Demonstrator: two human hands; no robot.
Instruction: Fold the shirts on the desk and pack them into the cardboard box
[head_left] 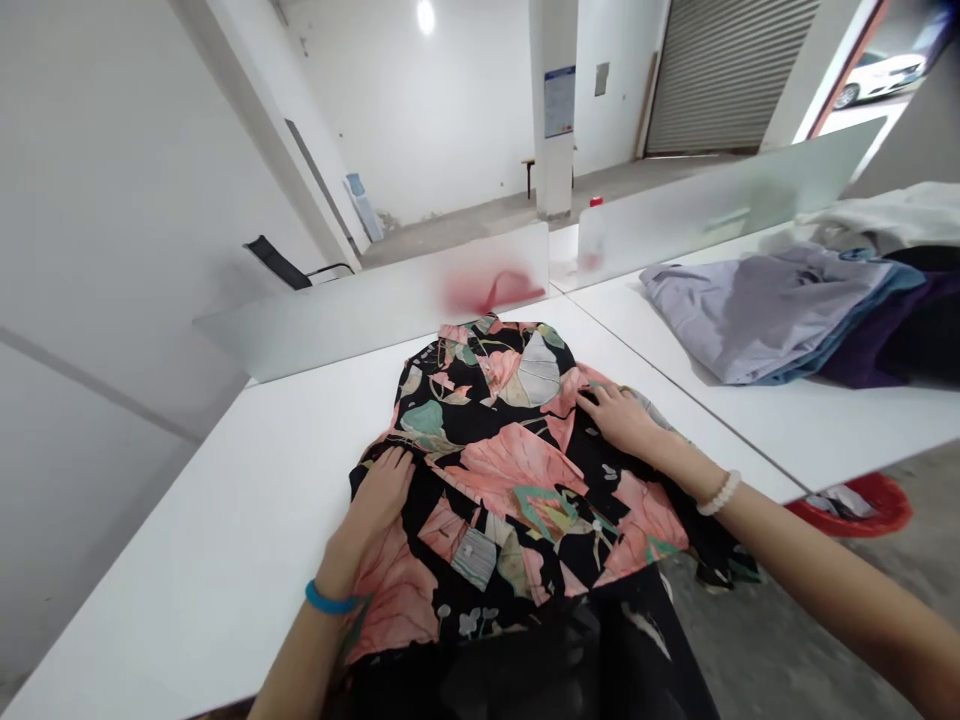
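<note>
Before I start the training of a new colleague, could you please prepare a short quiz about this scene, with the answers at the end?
1. True or false: the left hand and the right hand both touch the floral garment.
2. Complete: the wristband nearest the left hand is ____ in colour.
3. Choose: where is the red bin?
A) on top of the white table
B) lower than the table top
C) on the floral garment

Key:
1. True
2. Blue
3. B
</note>
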